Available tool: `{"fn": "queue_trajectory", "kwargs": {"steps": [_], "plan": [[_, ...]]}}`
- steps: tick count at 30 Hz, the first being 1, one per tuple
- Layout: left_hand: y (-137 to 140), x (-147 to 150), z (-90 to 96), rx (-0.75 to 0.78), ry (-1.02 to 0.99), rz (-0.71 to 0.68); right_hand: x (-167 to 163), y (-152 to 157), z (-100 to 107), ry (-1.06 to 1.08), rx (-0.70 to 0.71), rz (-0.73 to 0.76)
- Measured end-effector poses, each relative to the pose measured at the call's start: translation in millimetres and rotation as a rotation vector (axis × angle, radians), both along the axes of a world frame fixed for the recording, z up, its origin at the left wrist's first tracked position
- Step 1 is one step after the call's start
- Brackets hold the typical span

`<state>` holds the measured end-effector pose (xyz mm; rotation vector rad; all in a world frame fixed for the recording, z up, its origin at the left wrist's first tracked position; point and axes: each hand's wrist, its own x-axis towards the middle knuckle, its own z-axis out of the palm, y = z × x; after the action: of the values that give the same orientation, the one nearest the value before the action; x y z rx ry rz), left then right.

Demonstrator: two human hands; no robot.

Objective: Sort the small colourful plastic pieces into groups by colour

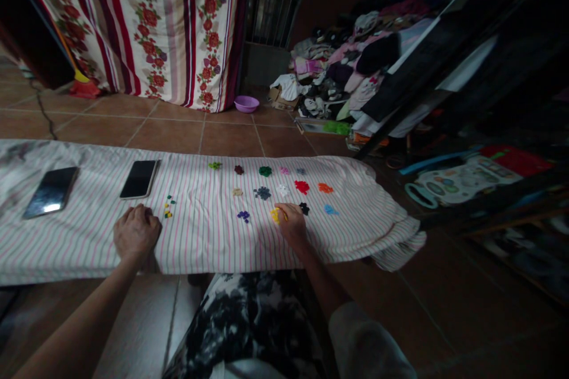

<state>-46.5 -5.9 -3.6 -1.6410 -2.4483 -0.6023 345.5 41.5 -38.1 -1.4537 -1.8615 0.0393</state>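
Black-and-white patterned pants point(249, 314) up close, right hand point(292, 222) down on the yellow pieces point(274, 215)
So the fingertips are right at that yellow heap toward the near side of the striped cloth-covered bench point(200, 243), but I can't tell if they're pinched on a piece or slightly apart. Left hand point(136, 230) rests on the cloth with its fingers curled under, no telling if anything's in there, and some loose green-and-yellow bits point(168, 213) lie just beside it. One phone point(140, 179) lies flat behind that hand, second phone point(52, 191) further left. Around the yellow: purple heap point(243, 216) to the left, black heap point(304, 208) just past the right hand, light blue heap point(331, 209) beyond that, white heap point(283, 190) and red heap point(301, 187) behind.
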Motion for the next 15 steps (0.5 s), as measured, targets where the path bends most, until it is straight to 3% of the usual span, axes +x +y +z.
{"fn": "queue_trajectory", "kwargs": {"steps": [15], "plan": [[0.9,-0.7,-1.7,0.026,-0.003,-0.002,-3.5,6.7,-3.9,0.010,0.051,0.085]]}}
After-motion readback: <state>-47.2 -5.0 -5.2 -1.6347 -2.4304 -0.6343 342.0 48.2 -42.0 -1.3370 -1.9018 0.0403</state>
